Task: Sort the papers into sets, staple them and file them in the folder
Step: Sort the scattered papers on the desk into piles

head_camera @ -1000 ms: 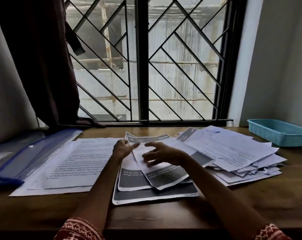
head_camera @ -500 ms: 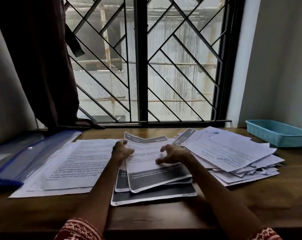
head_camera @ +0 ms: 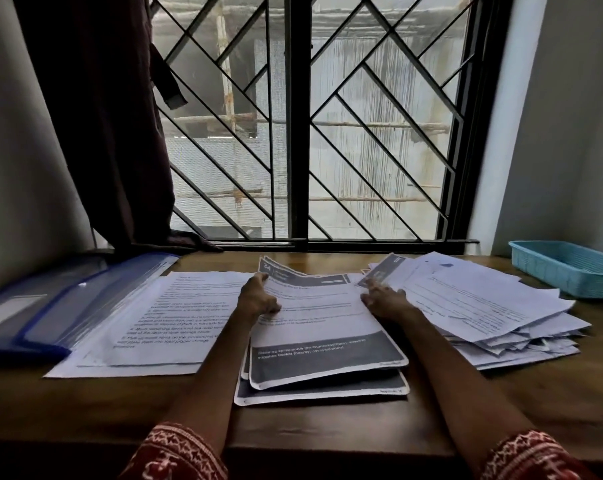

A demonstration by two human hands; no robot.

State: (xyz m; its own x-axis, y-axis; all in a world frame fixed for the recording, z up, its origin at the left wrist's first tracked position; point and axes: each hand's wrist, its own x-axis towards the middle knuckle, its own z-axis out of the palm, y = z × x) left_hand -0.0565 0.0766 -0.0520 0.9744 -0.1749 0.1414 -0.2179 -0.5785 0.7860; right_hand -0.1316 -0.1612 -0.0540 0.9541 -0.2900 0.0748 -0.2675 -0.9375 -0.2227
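Note:
A middle set of papers with dark grey banners (head_camera: 322,344) lies in front of me on the wooden desk. My left hand (head_camera: 257,299) grips its left edge and my right hand (head_camera: 383,299) rests on its right edge. To the left lies a flat set of white text pages (head_camera: 161,320). On the right sits a loose, messy pile of white papers (head_camera: 476,306). A blue transparent folder (head_camera: 51,306) lies at the far left, partly under the text pages. No stapler is in view.
A light blue plastic basket (head_camera: 570,271) stands at the back right by the wall. A barred window (head_camera: 300,133) and a dark curtain (head_camera: 96,126) close off the far side. The desk's front edge (head_camera: 327,445) runs just before my sleeves.
My hands brought a skewed banner sheet square onto the middle set, then spread apart to its left and right edges. The view shifted slightly.

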